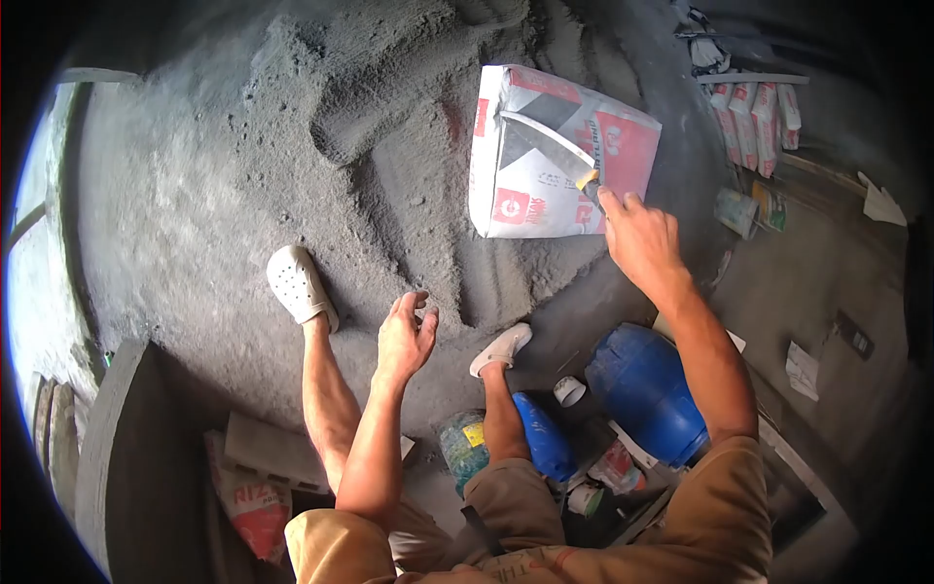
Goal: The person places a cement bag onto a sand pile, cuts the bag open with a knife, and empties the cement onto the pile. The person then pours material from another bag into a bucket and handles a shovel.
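Observation:
My right hand point(644, 238) is closed around the dark handle of a long knife point(550, 136) with a narrow, slightly curved blade and a yellow-orange collar. The blade lies over the top face of a white, red and grey cement bag point(550, 200). That bag rests on a pile of grey sand point(389, 175); whether the blade touches or cuts the paper, I cannot tell. My left hand point(404, 339) hangs above the floor near the pile's front edge, with loosely bent fingers and nothing in it.
A big blue drum point(647, 389), a smaller blue container point(545, 438) and a greenish container point(462, 448) stand beside my leg. Several cement bags point(759, 122) stand at the back right. A low concrete wall point(122, 457) is at left, near another cement bag point(255, 506).

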`<state>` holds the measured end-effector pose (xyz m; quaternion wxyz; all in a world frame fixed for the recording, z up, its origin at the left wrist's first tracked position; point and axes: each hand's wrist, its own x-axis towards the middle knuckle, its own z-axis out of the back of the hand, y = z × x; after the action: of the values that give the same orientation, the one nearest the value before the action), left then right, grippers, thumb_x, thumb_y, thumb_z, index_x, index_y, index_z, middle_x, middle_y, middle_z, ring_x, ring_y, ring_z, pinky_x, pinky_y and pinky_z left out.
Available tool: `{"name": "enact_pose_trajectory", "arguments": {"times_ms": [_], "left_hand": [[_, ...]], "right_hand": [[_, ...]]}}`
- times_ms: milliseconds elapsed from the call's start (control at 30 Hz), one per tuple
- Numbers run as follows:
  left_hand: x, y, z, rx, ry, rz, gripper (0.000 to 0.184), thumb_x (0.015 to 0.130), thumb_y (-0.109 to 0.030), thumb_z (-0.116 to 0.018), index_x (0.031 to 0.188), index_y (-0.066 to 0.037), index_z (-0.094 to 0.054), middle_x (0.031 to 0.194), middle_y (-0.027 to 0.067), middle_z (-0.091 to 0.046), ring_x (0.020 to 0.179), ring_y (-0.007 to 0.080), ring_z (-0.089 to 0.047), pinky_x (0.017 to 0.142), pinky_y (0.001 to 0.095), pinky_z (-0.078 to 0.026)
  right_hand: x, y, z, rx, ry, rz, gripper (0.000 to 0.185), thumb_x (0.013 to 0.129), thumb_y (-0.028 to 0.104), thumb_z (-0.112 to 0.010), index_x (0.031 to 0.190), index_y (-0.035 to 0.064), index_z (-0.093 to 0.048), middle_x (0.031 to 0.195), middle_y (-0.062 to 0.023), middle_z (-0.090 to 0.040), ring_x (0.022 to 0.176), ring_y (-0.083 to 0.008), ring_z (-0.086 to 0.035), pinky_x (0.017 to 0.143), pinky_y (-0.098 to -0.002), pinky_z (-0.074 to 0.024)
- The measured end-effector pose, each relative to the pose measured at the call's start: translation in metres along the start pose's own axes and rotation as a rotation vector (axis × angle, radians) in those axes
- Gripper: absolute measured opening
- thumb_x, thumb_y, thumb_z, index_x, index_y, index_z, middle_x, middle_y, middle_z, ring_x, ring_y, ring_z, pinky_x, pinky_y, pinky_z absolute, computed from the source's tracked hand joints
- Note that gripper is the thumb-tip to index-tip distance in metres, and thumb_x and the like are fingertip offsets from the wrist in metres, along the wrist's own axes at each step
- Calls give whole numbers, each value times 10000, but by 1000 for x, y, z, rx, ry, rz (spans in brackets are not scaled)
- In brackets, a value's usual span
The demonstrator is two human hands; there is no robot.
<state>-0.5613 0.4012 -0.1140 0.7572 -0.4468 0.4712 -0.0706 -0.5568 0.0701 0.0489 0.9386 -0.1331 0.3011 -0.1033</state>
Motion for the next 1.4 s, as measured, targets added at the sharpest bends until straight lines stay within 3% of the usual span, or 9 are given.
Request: {"name": "enact_pose_trajectory", "arguments": {"times_ms": [233, 533, 833, 967, 1233, 1400], "left_hand": [[3, -1, 3, -13, 2, 9, 317, 863, -194, -618, 1130, -27, -585, 1035, 153, -647, 748, 266, -642, 730, 381, -509], [5, -5, 7, -41, 15, 65, 313, 874, -181, -612, 1131, -5, -580, 1030, 161, -654, 764, 246, -637, 730, 346, -511], [10, -7, 12, -43, -5, 53, 315, 882, -193, -607, 1140, -13, -579, 1023, 165, -652, 774, 257, -647, 725, 357, -514], [12, -7, 11, -26, 5, 58, 314, 882, -194, -608, 1138, -14, -581, 1024, 167, -653, 778, 258, -648, 725, 357, -514], [12, -2, 6, -45, -7, 90, 322, 863, -199, -624, 1138, -37, -586, 1025, 155, -642, 751, 265, -630, 738, 379, -507], [15, -6, 17, -87, -37, 83, 314, 870, -195, -615, 1130, -21, -589, 1022, 162, -648, 756, 262, -631, 736, 369, -507]], "right_hand": [[0, 8, 27, -43, 56, 38, 321, 818, 100, -583, 1139, 74, -588, 839, -128, -635, 651, -289, -666, 570, -391, -523], [65, 25, -8, -183, 58, 121, 243, 816, 79, -562, 1054, 43, -589, 856, -125, -647, 687, -263, -683, 575, -376, -531], [49, 19, 0, -133, 116, 133, 432, 785, 63, -602, 1213, 24, -561, 908, -155, -657, 698, -263, -689, 580, -372, -538], [61, 11, -16, -141, 93, 181, 435, 773, 53, -611, 1204, 16, -568, 909, -154, -655, 703, -265, -691, 582, -369, -538], [118, 39, 25, -267, 181, 376, 276, 832, 82, -536, 1077, -17, -613, 737, -110, -678, 724, -256, -691, 575, -385, -532], [90, 10, 0, -218, 136, 310, 342, 816, 127, -595, 1145, 34, -586, 803, -114, -661, 711, -288, -679, 584, -400, -531]]}}
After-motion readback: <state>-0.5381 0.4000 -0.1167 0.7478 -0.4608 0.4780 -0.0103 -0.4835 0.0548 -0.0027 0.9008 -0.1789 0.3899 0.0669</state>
